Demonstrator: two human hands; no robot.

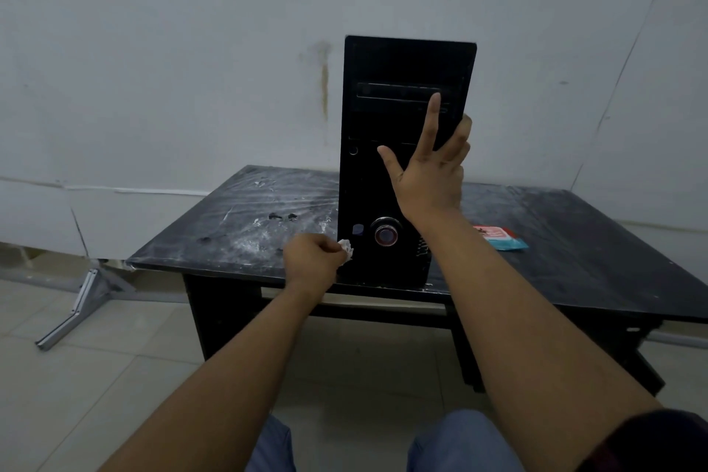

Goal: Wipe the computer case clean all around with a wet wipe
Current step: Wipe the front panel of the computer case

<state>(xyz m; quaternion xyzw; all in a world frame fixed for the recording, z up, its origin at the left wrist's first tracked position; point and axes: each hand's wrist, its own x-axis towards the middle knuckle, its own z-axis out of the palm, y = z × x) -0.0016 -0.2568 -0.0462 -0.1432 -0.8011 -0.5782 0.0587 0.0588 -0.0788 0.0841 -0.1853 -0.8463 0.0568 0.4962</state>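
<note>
On dusty smeared black table [574,241] by stained grey wall [191,50], left hand [312,256] clenching crumpled white wet wipe [346,246] at tall black computer case [383,61], right hand [429,176] hooking its edge.

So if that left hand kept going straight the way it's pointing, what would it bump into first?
Probably the computer case: the left hand grips the wet wipe right at its lower left edge, though whether they touch is unclear.
</note>
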